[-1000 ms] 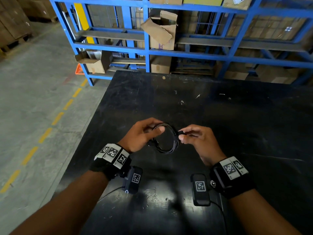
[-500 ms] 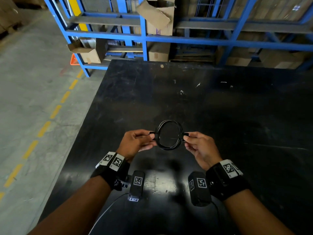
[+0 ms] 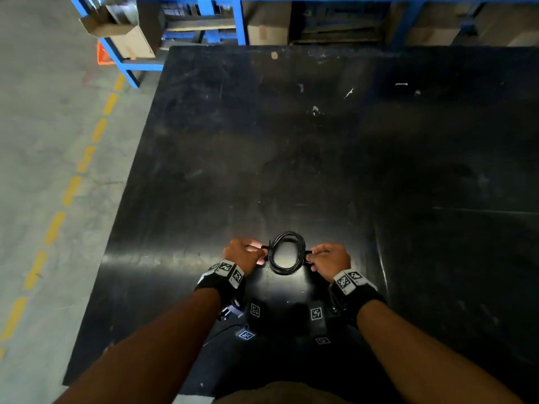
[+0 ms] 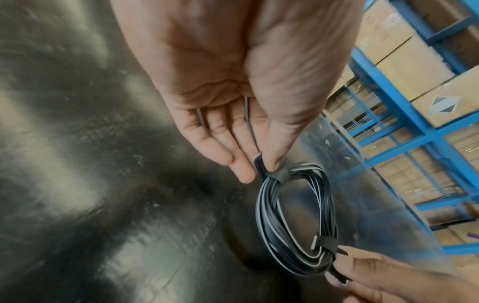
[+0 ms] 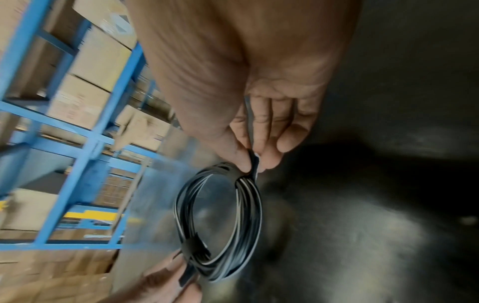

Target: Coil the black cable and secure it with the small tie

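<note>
A: Surroundings? From where I stand, the black surface (image 3: 320, 170) carries little: pale scraps (image 3: 315, 109) far across it. Behind it, blue racking (image 3: 237, 21) with cardboard boxes (image 3: 267, 24). Grey floor (image 3: 43, 141) to the left, dashed yellow line (image 3: 70, 189). Nothing stands between the hands and the coil.

B: Hands?

A: Left hand (image 3: 242, 256) pinches a black strap end at the coil's left side; right hand (image 3: 331, 258) pinches a strap end at the right side. The coiled black cable (image 3: 287, 253) hangs between them, low over the near part of the surface. Contact with it: cannot tell.

B: Against half a second ago?

A: Same two-sided hold. The hands and coil now sit lower and nearer the body in the head view; the camera has tipped down, so less racking shows.

B: What do the wrist views add?

A: The head view gives only a dark ring. The left wrist view shows thumb and fingertips (image 4: 243, 172) closed on a flat tie (image 4: 261, 164) wrapped round the bundle, other fingers fairly straight, and a second wrap (image 4: 326, 242) near the right hand (image 4: 383, 274). The right wrist view shows flat strands with pale edges (image 5: 220, 221), the right hand's (image 5: 249, 102) thumb and forefinger clamping its strap (image 5: 252, 164), and the left hand (image 5: 166, 283) below. Both are blurred.
</note>
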